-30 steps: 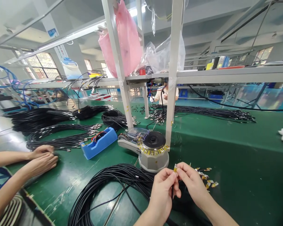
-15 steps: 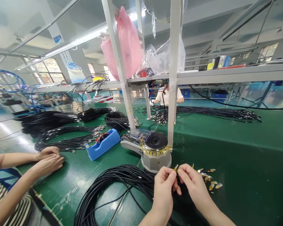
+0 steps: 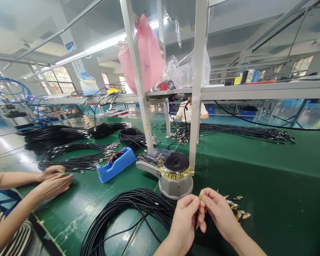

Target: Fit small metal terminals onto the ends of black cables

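Observation:
My left hand [image 3: 183,222] is closed in a pinch on the end of a black cable [image 3: 196,220], which hangs down from the fingers. At the tip of that cable is a small piece of yellow tape [image 3: 201,196], pinched by my right hand [image 3: 220,213]. The fingertips of both hands almost meet there and partly hide the cable end. Left of my hands lies a large coil of black cables [image 3: 102,218]. Several cable ends with yellow tape [image 3: 240,214] lie just beyond my right hand.
A round tape dispenser [image 3: 174,186] with yellow tape strips around its rim stands before my hands. Left of it is a blue tape holder [image 3: 117,165]. Cable bundles [image 3: 72,154] lie farther back. A co-worker's hands [image 3: 53,183] rest at the left; another person [image 3: 192,110] sits opposite.
My right fingers have closed over the yellow tape at the cable tip, which stuck up more clearly before. Both hands stay nearly in place; the view has tilted slightly.

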`<state>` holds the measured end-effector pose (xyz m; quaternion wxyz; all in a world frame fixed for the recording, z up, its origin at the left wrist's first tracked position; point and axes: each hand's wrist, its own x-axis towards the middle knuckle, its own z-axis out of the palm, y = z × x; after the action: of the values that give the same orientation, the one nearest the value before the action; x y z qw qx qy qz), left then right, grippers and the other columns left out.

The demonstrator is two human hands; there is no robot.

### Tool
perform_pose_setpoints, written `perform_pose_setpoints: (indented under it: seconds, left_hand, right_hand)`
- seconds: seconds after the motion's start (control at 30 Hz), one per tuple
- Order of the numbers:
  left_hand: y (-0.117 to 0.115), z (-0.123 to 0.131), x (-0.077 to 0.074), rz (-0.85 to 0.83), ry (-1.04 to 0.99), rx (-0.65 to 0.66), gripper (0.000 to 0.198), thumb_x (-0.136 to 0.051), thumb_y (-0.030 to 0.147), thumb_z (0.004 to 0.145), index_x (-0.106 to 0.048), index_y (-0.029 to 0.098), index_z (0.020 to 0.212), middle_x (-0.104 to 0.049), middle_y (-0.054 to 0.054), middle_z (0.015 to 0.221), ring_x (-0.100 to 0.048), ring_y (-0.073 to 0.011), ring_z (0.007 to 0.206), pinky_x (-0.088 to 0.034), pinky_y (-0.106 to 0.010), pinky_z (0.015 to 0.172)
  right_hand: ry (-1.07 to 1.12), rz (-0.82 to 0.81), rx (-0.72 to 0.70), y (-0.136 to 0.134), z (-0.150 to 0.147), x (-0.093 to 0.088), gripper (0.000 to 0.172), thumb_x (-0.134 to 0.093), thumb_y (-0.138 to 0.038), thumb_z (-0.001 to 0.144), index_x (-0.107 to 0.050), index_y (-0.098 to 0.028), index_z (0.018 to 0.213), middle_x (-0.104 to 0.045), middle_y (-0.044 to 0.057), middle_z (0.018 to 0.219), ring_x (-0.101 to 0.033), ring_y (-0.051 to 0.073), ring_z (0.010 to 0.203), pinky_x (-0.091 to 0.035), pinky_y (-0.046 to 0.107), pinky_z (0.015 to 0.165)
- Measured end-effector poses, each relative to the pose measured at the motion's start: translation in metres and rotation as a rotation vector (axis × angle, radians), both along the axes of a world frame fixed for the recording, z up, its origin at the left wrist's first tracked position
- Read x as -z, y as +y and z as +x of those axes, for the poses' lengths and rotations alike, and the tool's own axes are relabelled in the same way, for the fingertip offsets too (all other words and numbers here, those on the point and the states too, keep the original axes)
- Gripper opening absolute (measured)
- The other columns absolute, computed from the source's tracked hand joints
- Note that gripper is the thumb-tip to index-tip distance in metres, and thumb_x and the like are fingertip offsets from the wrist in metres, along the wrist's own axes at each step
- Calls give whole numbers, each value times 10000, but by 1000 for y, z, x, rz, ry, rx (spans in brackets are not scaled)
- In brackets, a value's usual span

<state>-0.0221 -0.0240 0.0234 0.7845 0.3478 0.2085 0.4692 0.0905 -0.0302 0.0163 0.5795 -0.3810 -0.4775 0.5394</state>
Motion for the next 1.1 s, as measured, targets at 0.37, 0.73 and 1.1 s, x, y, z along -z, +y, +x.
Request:
perform_pose_setpoints:
  seconds: [0.37, 0.73, 1.1]
  left_hand:
    - [2, -2, -2, -14, -27, 43, 240, -552, 299, 765, -525, 97, 639, -451, -1, 556, -336, -34, 372, -310, -142, 286]
    - [-2, 3, -4, 104, 152, -147, 325, -611, 399, 705, -498, 114, 598, -410, 35, 499, -326, -31, 353, -307, -154, 290]
    - [-6, 3, -3, 77, 156, -16, 324, -613, 402, 689, -511, 110, 593, -425, 26, 478, -335, -38, 317, -281, -157, 256]
  right_hand:
    - [56, 9, 8, -2, 7, -9, 268, -636, -396, 779, -650, -155, 896, -539, 20, 660, -486, 159, 593, -406, 279, 579]
    - [70, 21, -99, -6, -7, -20, 317, -610, -455, 761, -573, -155, 857, -473, -1, 672, -541, 160, 445, -442, 248, 353]
    - [-15, 98, -93, -3, 8, -11, 223, -654, -336, 770, -580, -155, 664, -454, -18, 648, -485, 119, 492, -403, 234, 452]
